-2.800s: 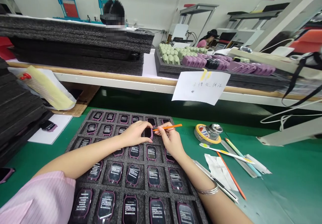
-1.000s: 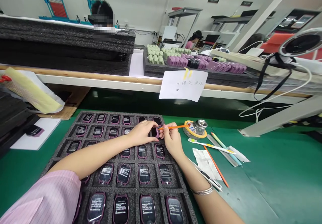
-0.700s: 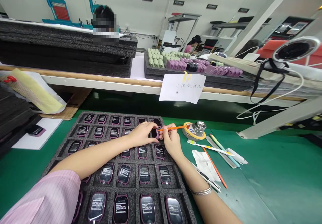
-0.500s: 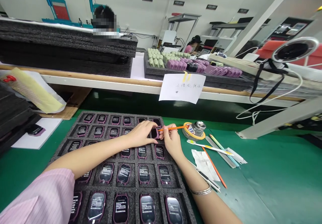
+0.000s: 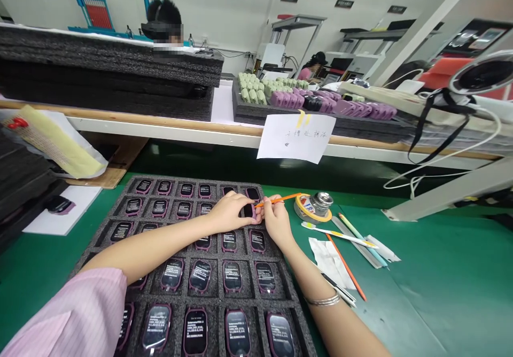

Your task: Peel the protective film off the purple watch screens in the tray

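Left hand (image 5: 228, 212) half-curled, gripping a purple-rimmed black device (image 5: 249, 210) in the black foam tray (image 5: 192, 183), centre frame; right hand (image 5: 276, 219) pinches a slim orange stick (image 5: 278, 200), tip right at it!

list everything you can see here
held device: one, black with plum rim, between the hands
screen devices: many, black with plum rims, in rows in the tray
foam tray: one, dark grey, on the mat
bench mat: one, green, on the bench
orange stick: one, orange, in the right hand
tape roll: one, yellow, right of the tray
metal canister: one, silver, beside the tape
foam sheets: stacked, dark grey, on the far shelf
moulded parts: many, green and purple, on the far shelf
paper note: one, white, at the shelf edge
co-workers: two, in the background
pink sleeve: one, on the left arm
silver bangle: one, on the right wrist
left hand: fingers on the held device
right hand: gripping the orange stick
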Motion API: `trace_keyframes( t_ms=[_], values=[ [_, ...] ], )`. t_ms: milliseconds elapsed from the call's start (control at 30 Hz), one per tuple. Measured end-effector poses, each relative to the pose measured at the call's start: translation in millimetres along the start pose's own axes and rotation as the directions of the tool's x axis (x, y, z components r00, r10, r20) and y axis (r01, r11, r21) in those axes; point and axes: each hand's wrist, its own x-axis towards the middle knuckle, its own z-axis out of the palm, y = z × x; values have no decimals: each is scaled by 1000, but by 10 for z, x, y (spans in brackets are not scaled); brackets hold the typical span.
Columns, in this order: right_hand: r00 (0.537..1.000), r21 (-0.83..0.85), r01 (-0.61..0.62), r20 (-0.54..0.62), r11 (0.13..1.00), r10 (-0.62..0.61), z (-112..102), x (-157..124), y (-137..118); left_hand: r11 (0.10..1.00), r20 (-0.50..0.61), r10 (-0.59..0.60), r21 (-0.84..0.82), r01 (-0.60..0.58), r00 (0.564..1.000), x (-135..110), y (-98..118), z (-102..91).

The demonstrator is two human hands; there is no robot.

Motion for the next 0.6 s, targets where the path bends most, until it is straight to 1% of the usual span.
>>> trace_keyframes(
  t_ms=[133, 300, 600],
  values=[
    [999, 8, 43, -18, 999, -43, 0, -34, 6, 1000, -15, 1, -16, -1, 1000, 30, -42, 53],
    [997, 3, 66, -31, 998, -66, 5, -44, 8, 1000, -16, -7, -16, 7, 1000, -12, -24, 43],
    [994, -35, 100, -39, 994, -102, -5, -84, -33, 1000, -9, -13, -17, 13, 1000, -10, -28, 57]
  ],
)
